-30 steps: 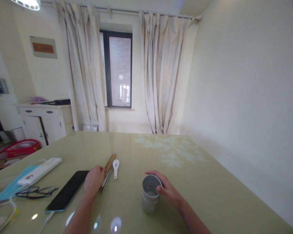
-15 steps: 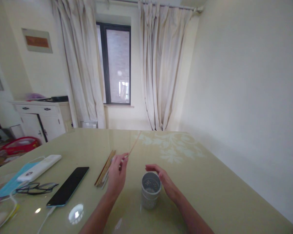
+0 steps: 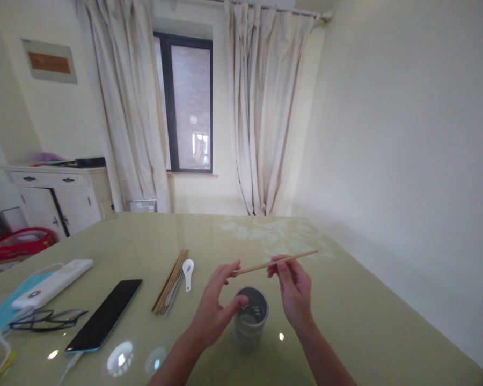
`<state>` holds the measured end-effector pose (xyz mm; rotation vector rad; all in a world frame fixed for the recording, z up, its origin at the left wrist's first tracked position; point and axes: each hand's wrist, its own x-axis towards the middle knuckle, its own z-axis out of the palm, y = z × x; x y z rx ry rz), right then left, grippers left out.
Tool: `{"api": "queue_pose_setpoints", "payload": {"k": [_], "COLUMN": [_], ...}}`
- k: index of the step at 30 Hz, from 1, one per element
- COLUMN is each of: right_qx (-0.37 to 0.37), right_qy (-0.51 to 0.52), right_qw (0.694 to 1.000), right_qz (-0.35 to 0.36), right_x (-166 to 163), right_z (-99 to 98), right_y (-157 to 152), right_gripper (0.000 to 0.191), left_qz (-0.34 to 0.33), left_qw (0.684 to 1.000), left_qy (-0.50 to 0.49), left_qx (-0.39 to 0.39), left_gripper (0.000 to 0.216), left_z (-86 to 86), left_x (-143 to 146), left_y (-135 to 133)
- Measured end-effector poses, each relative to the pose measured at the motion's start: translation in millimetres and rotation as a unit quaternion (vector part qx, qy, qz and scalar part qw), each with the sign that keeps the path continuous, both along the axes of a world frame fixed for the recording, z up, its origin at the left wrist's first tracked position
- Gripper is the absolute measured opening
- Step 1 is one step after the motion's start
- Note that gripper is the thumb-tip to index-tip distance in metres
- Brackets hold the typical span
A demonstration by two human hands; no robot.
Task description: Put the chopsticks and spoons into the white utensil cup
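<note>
My right hand (image 3: 293, 287) pinches a wooden chopstick (image 3: 253, 267) near its middle. The stick slants up to the right above a grey cylindrical holder (image 3: 247, 335) with small holes in its bottom. My left hand (image 3: 213, 305) is open, its thumb over the holder's left rim and its fingertips beside the chopstick's left end; whether they touch it I cannot tell. Left of that hand lie a white spoon (image 3: 188, 274) and a bundle of several chopsticks (image 3: 171, 281) with some metal utensils alongside.
A black phone (image 3: 105, 315) on a white cable lies at the left. Farther left are glasses (image 3: 48, 320), a white power strip (image 3: 53, 284) and a blue mask (image 3: 2, 315). A wall (image 3: 410, 187) runs along the glossy table's (image 3: 366, 338) right side.
The chopstick has passed from my left hand to my right, and now lies nearly level. My left hand has moved right to the holder, uncovering the spoon. My right hand has left the holder's side.
</note>
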<state>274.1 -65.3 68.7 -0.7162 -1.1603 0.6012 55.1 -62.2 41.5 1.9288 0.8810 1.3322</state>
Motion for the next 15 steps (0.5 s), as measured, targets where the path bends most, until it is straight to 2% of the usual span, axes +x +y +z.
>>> {"api": "queue_pose_setpoints", "payload": {"k": [3, 5, 6, 8, 10, 12, 15], "right_qx": [0.055, 0.073, 0.067, 0.029, -0.03, -0.083, -0.126], "right_qy": [0.053, 0.045, 0.025, -0.042, -0.121, -0.182, -0.216], "right_qw": [0.996, 0.996, 0.997, 0.999, 0.992, 0.976, 0.961], "right_qz": [-0.04, -0.034, -0.031, -0.011, 0.033, 0.084, 0.116], "right_x": [14.6, 26.0, 30.5, 34.6, 31.8, 24.1, 11.4], "right_z": [23.2, 40.1, 47.1, 55.0, 52.9, 41.9, 18.9], "right_y": [-0.6, -1.9, -2.3, -1.6, 0.8, 3.6, 6.0], "right_gripper": [0.027, 0.029, 0.03, 0.032, 0.036, 0.042, 0.046], "left_qz": [-0.108, -0.184, -0.211, -0.245, -0.268, -0.282, -0.279], "left_qw": [0.987, 0.963, 0.952, 0.937, 0.932, 0.928, 0.926], "left_qy": [0.014, 0.028, 0.034, 0.033, 0.019, 0.005, -0.003], "left_qx": [-0.118, -0.194, -0.221, -0.246, -0.245, -0.244, -0.256], "left_gripper": [0.116, 0.135, 0.137, 0.128, 0.108, 0.09, 0.081], "left_z": [-4.8, -8.5, -10.2, -12.6, -13.8, -14.3, -15.7], "left_x": [-7.2, -8.4, -7.3, -2.3, 4.3, 10.2, 14.9], "left_y": [1.3, 1.7, 1.6, 0.8, -0.4, -1.6, -2.7]}}
